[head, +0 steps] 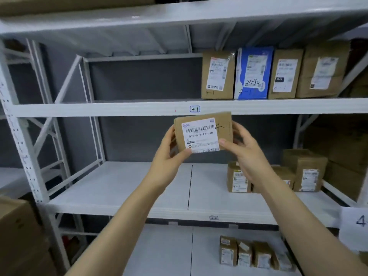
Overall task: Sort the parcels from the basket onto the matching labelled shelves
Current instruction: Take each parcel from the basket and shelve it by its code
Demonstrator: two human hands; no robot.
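One brown parcel [203,134] marked 4-1, grasped at opposite ends by fingers of left hand [169,156] and right hand [246,156], raised before white shelf [99,109] labelled 41; four upright parcels [251,72] on it, grey wall [143,80] behind.

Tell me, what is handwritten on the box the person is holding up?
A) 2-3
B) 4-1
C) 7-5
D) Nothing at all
B: the box, held between the left hand and the right hand, has "4-1" written in black marker near its right end, and the shelf tag just above it reads "4 1".
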